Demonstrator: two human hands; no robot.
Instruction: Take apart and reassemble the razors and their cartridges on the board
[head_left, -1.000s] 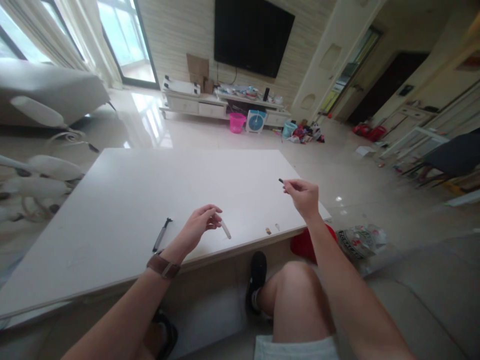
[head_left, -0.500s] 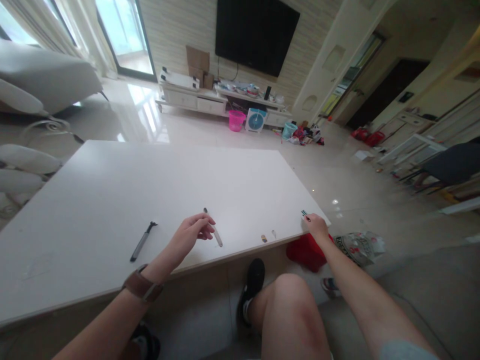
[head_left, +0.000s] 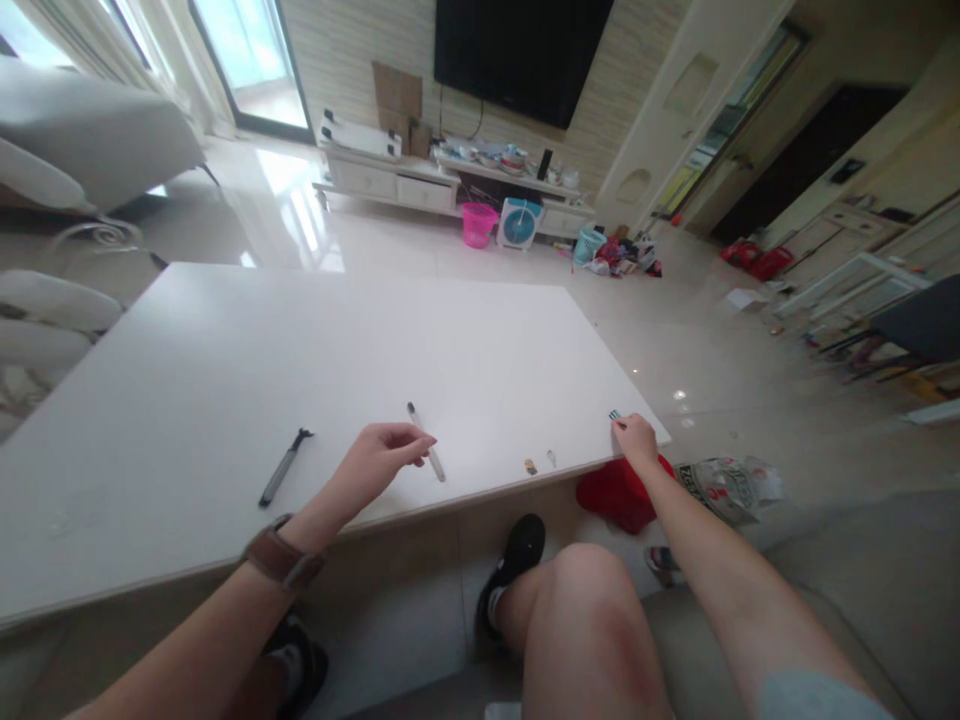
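My left hand (head_left: 391,450) hovers at the near side of the white table (head_left: 315,340), fingers loosely curved and holding nothing. Its fingertips overlap the middle of a slim pale stick with a dark tip (head_left: 436,467); whether they touch it I cannot tell. At the table's right corner, my right hand (head_left: 636,440) is closed on a small dark-and-green striped piece (head_left: 614,415), mostly hidden by the fingers. Between the hands, near the edge, lie a small yellow-and-dark piece (head_left: 530,466) and a tiny clear piece (head_left: 551,458). A grey-and-black pen-like tool (head_left: 285,468) rests left of my left hand.
Under the table's right corner stands a red stool or bin (head_left: 619,497), with a printed bag (head_left: 731,488) beside it. My knee (head_left: 589,610) is close to the near edge. Across the floor are a pink basket (head_left: 478,225) and a blue-and-white fan (head_left: 518,223).
The fingers of my left hand have drawn closer together and reach slightly more over the pale stick. My right hand keeps its hold at the corner. The view has tilted slightly downward.
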